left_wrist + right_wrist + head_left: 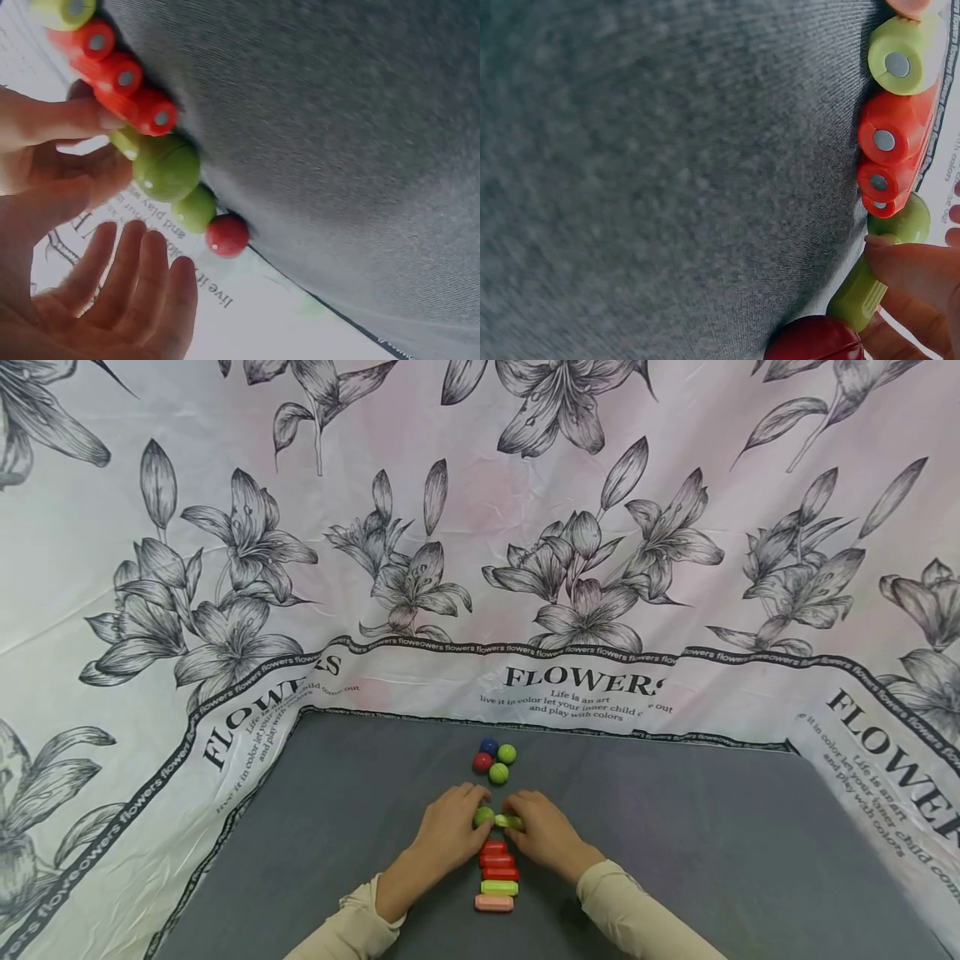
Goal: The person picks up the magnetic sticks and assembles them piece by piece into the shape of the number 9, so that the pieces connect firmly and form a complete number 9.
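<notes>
My right hand (551, 831) pinches a short green magnetic rod (855, 296) between thumb and fingers. One rod end meets a green ball (483, 816), also in the left wrist view (166, 168). Around that ball my left hand (448, 827) hovers with fingers spread; its fingertips look apart from the ball in both wrist views. Toward me lies a row of rods: three red ones (497, 861), a yellow-green one (499, 887) and a peach one (493, 903). Silver discs show in the rod ends.
Beyond my hands sits a cluster of balls: blue (489, 746), red (482, 762) and two green ones (498, 773). Grey cloth (675, 827) covers the table. A flower-printed curtain (570, 693) rises along its back and sides.
</notes>
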{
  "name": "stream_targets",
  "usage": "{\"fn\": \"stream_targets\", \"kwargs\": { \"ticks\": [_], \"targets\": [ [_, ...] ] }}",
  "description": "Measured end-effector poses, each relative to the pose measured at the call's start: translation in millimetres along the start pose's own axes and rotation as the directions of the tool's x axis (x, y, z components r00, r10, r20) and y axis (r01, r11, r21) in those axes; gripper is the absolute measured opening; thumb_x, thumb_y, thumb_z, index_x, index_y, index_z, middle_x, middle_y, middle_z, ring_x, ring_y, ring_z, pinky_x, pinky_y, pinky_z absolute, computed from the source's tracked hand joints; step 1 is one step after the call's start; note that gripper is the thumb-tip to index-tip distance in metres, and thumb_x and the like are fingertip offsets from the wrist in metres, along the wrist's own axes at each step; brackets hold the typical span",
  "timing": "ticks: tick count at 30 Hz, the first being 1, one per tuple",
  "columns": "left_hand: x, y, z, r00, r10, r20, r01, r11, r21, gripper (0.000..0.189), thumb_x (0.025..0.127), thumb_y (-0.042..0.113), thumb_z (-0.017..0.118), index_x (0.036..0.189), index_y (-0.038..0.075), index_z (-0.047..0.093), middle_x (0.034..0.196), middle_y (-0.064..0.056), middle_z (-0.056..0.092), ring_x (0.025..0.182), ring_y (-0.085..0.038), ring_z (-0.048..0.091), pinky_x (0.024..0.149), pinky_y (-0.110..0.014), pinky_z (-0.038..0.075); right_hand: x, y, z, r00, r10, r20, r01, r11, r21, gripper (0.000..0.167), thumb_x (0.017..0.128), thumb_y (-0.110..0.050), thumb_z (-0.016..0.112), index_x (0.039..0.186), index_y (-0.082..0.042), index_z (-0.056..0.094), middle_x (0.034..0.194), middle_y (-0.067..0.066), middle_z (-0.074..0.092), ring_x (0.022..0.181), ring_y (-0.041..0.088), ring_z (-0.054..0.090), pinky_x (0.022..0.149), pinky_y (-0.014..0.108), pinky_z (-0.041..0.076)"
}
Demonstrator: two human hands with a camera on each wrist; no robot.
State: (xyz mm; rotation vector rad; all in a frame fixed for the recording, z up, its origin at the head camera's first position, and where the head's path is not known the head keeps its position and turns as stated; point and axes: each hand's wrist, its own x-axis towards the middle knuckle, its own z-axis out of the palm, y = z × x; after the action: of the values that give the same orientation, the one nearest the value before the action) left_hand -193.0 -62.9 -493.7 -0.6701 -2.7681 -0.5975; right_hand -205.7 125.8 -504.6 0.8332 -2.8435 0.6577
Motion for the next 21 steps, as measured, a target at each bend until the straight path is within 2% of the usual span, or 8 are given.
{"fn": "stream_targets", "kwargs": {
  "ticks": [2, 5, 9, 12, 15, 21],
  "targets": [
    [-1.6, 1.2, -2.9, 0.999, 0.028, 0.021, -0.027, 1.000, -0.015, 0.020, 0.087, 0.024, 0.076, 0.103, 0.016, 0.071, 0.093, 0.001, 0.068, 0.079, -0.011, 0.060, 0.065, -0.026, 0.049, 1.8, -0.7, 0.5, 1.000, -0.013, 0.001, 0.013, 1.000, -0.005, 0.020, 0.083, -0.010, 0.080, 0.100, -0.009, 0.069, 0.094, 0.001, 0.069, 0.085, 0.017, 0.060, 0.078, 0.037, 0.053],
    [-3.7, 0.5, -4.8, 0.992, 0.085, 0.091, -0.082, 0.996, -0.036, 0.016, 0.086, 0.020, 0.076, 0.101, 0.016, 0.072, 0.088, 0.003, 0.066, 0.076, -0.008, 0.056, 0.064, -0.023, 0.047, 3.3, -0.9, 1.9, 1.000, -0.023, 0.009, 0.023, 1.000, -0.007, 0.021, 0.082, -0.010, 0.080, 0.101, -0.010, 0.070, 0.095, 0.001, 0.069, 0.086, 0.017, 0.061, 0.079, 0.038, 0.053],
    [-6.0, -2.1, -1.7, 0.972, 0.161, 0.171, -0.156, 0.987, -0.041, 0.017, 0.088, 0.017, 0.074, 0.104, 0.018, 0.073, 0.096, 0.004, 0.068, 0.086, -0.010, 0.061, 0.074, -0.026, 0.052, 4.3, 0.8, 4.1, 0.999, -0.025, 0.032, 0.025, 1.000, 0.000, 0.025, 0.084, -0.011, 0.079, 0.107, -0.009, 0.069, 0.101, 0.005, 0.070, 0.092, 0.021, 0.063, 0.084, 0.042, 0.054],
    [-7.5, -3.0, 1.9, 0.962, 0.203, 0.185, -0.203, 0.979, -0.019, 0.018, 0.088, 0.016, 0.074, 0.106, 0.019, 0.073, 0.103, 0.004, 0.070, 0.095, -0.012, 0.065, 0.080, -0.030, 0.055, 5.5, 0.9, 4.7, 0.998, -0.027, 0.057, 0.027, 1.000, 0.007, 0.029, 0.087, -0.013, 0.077, 0.114, -0.008, 0.067, 0.108, 0.008, 0.071, 0.097, 0.025, 0.065, 0.087, 0.045, 0.054],
    [-8.0, -2.8, 4.2, 0.958, 0.229, 0.175, -0.233, 0.973, 0.003, 0.018, 0.088, 0.014, 0.074, 0.105, 0.019, 0.074, 0.102, 0.005, 0.070, 0.095, -0.013, 0.066, 0.080, -0.030, 0.056, 6.9, 0.3, 4.7, 0.997, -0.037, 0.072, 0.036, 0.999, 0.015, 0.030, 0.088, -0.014, 0.076, 0.116, -0.008, 0.067, 0.110, 0.009, 0.071, 0.099, 0.027, 0.065, 0.088, 0.047, 0.054],
    [-6.9, -1.0, 4.9, 0.954, 0.223, 0.201, -0.233, 0.972, 0.024, 0.019, 0.089, 0.011, 0.070, 0.106, 0.019, 0.074, 0.100, 0.006, 0.071, 0.092, -0.012, 0.066, 0.080, -0.028, 0.056, 7.7, 0.4, 5.6, 0.997, -0.057, 0.058, 0.058, 0.998, -0.004, 0.028, 0.085, -0.013, 0.077, 0.111, -0.009, 0.068, 0.098, 0.004, 0.068, 0.089, 0.020, 0.062, 0.080, 0.040, 0.053]
  ]
}}
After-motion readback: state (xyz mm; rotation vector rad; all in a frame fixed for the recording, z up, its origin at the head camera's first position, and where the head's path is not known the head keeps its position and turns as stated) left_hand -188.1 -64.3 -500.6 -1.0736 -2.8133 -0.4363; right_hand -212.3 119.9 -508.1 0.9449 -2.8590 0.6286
